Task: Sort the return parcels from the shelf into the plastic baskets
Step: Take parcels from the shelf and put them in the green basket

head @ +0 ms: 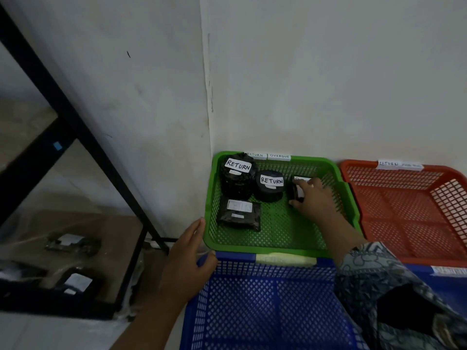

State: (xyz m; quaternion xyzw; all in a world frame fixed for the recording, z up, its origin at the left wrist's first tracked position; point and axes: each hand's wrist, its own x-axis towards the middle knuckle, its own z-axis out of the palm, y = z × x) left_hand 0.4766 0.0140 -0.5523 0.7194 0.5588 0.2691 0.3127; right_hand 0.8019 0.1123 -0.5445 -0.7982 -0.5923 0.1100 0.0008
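**Green basket: four black parcels, one in hand**

Green perforated plastic basket (pixel 209 195), set against the wall, contains four black-wrapped parcels. Two are round and stand upright with "RETURN" labels facing up: a tall round parcel (pixel 236 184) and a shorter round parcel (pixel 269 192) beside it. One flat rectangular parcel (pixel 238 216) lies label-up, long axis left to right. The right hand (pixel 313 200) grips the fourth, a small black parcel (pixel 294 192) stood on edge, its white label partly hidden. The left hand (pixel 184 261), fingers straight, rests on the blue mesh basket (pixel 252 311) corner. One red mesh basket (pixel 404 198) stands just beside.
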